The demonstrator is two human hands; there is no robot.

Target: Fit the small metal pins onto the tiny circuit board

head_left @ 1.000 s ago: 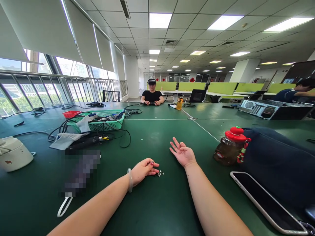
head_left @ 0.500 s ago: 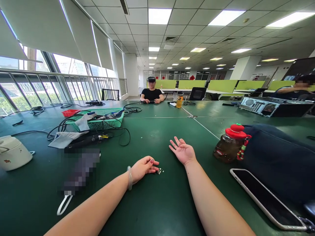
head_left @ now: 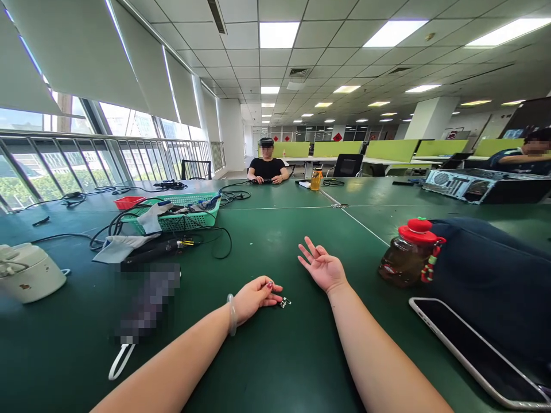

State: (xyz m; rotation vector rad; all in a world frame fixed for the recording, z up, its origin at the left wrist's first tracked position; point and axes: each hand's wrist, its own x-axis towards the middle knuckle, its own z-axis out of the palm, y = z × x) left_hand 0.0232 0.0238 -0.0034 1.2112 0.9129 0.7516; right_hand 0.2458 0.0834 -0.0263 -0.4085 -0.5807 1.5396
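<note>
My left hand (head_left: 257, 297), with a pale bangle (head_left: 232, 314) on its wrist, rests low over the green table, thumb pressed to the bent fingers in a pinch. Whatever lies inside the pinch is hidden. Small shiny metal pieces (head_left: 284, 302) sit at the tips of its lower fingers; whether they are held or lie on the table I cannot tell. To the right, my right hand (head_left: 325, 269) is open, palm turned up, fingers spread, and nothing shows in it.
Left stand a green basket (head_left: 210, 217) with cables and cloths, a blurred dark pouch (head_left: 150, 301) and a white device (head_left: 32, 272). Right are a red-lidded jar (head_left: 407, 258), a dark bag (head_left: 486, 275) and a tablet-like device (head_left: 477, 350). A person (head_left: 267, 166) sits opposite.
The whole view has shifted slightly, so everything appears a little further right. Both hands keep nearly the same pose, and the metal pieces stay by my left fingertips.
</note>
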